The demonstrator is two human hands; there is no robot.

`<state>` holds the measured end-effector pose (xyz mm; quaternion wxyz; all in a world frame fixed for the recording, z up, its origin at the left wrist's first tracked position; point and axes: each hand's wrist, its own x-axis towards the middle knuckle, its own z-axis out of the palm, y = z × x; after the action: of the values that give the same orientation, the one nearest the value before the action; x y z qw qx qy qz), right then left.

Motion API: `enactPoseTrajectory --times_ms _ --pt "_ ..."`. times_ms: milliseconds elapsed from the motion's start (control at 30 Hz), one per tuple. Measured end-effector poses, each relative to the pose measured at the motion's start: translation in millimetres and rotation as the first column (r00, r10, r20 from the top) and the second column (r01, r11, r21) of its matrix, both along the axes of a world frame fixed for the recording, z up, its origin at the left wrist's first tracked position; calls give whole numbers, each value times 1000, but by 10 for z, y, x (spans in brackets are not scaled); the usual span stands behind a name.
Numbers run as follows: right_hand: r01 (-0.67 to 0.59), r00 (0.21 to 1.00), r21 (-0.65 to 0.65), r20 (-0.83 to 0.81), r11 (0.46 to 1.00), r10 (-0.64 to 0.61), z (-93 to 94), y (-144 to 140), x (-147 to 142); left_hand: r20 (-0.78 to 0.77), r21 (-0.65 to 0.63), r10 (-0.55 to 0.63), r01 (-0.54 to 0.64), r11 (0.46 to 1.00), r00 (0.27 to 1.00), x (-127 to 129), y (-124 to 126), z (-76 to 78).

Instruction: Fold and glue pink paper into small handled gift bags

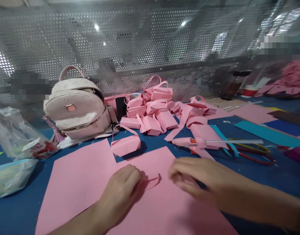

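We had the left hand curled in a loose fist on the pink sheet, its fingertips tucked under so that we could not tell for sure whether the grip pinched the thin pink strip that curled up just beside it. The right hand lay flat and blurred on the same sheet, fingers stretched toward the strip's free end, its grip open and holding nothing that we could see. To do this well, we judged, the left should pin one end of the strip while the right took the other lightly, since so thin a strip would crease or tear under a hard pull. The strip was narrow, the same pink as the sheet, arched off it with a small dark shadow beneath. A second pink sheet lay to the left on the blue table. One folded paper bag stood just beyond the sheets, a heap of such bags farther back beside a backpack. A glue gun lay near the right hand, with scissors past it.
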<state>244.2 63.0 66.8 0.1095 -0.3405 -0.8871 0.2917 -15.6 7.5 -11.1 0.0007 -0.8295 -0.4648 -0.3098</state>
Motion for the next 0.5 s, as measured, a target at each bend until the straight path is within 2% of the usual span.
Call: enactPoseTrajectory --times_ms 33,200,267,400,500 --pt "-61 998 2 13 998 61 11 85 -141 -15 31 1 0 1000 1000 -5 -10 3" --pt "-96 995 -18 21 995 97 -89 305 -565 -27 81 19 -17 997 999 -61 -38 -24" --pt "-104 994 -63 22 993 106 -134 308 -624 -20 84 20 -19 996 1000 -84 -38 -45" --pt "-128 992 -264 -47 956 120 -227 316 -644 -3 86 30 -30 996 1000 -108 -46 -61" --pt "-125 988 -323 -130 938 87 -309 323 -628 59 31 -4 2 1000 998 -114 -81 -14"
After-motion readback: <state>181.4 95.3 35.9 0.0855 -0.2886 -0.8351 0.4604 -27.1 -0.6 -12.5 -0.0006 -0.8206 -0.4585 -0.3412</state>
